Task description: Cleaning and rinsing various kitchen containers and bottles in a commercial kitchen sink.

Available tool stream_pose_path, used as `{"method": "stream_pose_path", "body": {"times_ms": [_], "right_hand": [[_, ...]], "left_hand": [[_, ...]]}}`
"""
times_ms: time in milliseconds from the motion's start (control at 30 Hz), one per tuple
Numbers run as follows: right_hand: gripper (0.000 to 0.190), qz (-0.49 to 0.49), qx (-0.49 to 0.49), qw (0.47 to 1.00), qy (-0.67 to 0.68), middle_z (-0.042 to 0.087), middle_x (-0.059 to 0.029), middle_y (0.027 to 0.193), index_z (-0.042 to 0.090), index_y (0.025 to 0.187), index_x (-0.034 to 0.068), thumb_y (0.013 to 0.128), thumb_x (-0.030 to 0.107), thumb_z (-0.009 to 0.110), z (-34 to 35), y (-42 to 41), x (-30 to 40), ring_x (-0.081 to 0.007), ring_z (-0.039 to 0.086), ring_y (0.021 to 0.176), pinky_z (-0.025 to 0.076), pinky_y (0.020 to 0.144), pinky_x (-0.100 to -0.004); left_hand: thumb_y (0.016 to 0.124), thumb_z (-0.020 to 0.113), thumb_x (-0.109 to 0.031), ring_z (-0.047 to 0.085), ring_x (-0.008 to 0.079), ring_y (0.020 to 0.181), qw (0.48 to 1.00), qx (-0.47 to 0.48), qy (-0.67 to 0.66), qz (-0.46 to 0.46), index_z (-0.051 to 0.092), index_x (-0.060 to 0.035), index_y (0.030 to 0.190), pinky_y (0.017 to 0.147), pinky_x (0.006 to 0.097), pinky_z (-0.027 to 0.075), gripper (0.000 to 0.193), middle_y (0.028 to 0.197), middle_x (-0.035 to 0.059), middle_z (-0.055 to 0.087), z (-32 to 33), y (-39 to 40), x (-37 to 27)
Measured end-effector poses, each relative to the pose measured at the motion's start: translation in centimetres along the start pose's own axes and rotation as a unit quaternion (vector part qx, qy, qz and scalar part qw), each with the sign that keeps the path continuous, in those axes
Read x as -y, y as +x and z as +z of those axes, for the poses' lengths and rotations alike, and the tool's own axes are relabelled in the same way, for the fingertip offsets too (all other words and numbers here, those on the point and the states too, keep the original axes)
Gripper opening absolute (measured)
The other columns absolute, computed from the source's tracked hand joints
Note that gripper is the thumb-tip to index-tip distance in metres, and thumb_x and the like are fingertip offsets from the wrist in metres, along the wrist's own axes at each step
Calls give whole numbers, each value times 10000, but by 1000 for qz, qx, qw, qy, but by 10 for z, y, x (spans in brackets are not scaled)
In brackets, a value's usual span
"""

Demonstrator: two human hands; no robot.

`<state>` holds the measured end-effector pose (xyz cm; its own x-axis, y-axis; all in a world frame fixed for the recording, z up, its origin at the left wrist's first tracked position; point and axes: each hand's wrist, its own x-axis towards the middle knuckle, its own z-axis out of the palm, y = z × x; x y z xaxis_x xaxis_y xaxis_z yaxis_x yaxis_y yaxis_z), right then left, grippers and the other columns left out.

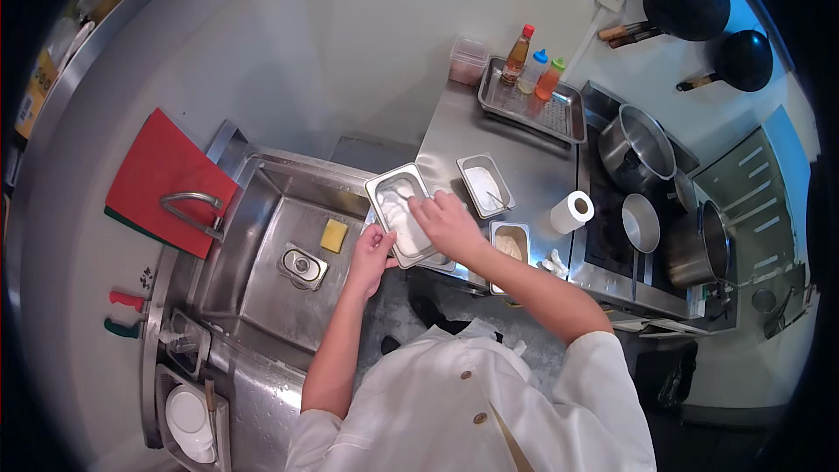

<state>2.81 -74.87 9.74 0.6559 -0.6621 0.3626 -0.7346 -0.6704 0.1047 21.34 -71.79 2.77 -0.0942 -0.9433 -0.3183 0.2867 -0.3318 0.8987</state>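
Observation:
My left hand (372, 254) grips the near left side of a rectangular steel container (374, 191) that holds white powder, lifted between the sink and the counter. Over its right side is my right hand (449, 223), fingers bent at the powder; whether they hold a utensil is hidden. A second steel container (467, 167) of white powder, with a spoon in it, stands on the steel counter to the right. Nearer to me stands a third container (496, 228) with beige powder. Part of another steel container shows beneath my right hand.
The sink (262, 275) holds a yellow sponge (334, 236) and a small steel container (316, 269). A paper roll (565, 214) stands beside the stove, which bears several pots and a small pan (640, 219). Behind is a tray (570, 111) with bottles. Red board (167, 190) leans behind the faucet (190, 196).

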Motion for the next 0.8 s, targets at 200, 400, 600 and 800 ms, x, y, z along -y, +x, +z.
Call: {"method": "stream_pose_path", "body": {"times_ms": [200,400,600,800], "right_hand": [[404,-67,3,998,14,560,-64,847,550,1137,-18,758,123,538,7,-10,0,-224,516,862,414,721,-332],[420,84,8,986,145,585,-130,769,552,1097,-28,686,41,604,-4,-27,23,-294,537,797,453,719,-396],[340,130,-55,977,158,576,-134,729,551,1068,-26,741,53,600,-20,-32,34,-301,539,746,451,694,-396],[269,120,-61,978,161,567,-123,670,552,1021,-15,765,57,592,-7,-42,37,-301,546,688,454,661,-398]], "left_hand": [[934,560,-183,527,32,731,1000,-21,1,-16,506,-130,865,565,225,498,103,799,-49,545,-1,-2,-11],[931,568,-186,528,36,722,999,-36,-26,-5,503,-136,865,562,223,492,105,795,-47,543,2,-5,-8],[935,568,-214,557,82,774,998,-33,-51,-6,489,-106,871,642,304,517,148,852,-15,548,2,-2,-2],[938,564,-224,552,81,767,998,-40,-39,-20,492,-114,872,632,296,508,147,839,-21,543,5,-2,1]]}}
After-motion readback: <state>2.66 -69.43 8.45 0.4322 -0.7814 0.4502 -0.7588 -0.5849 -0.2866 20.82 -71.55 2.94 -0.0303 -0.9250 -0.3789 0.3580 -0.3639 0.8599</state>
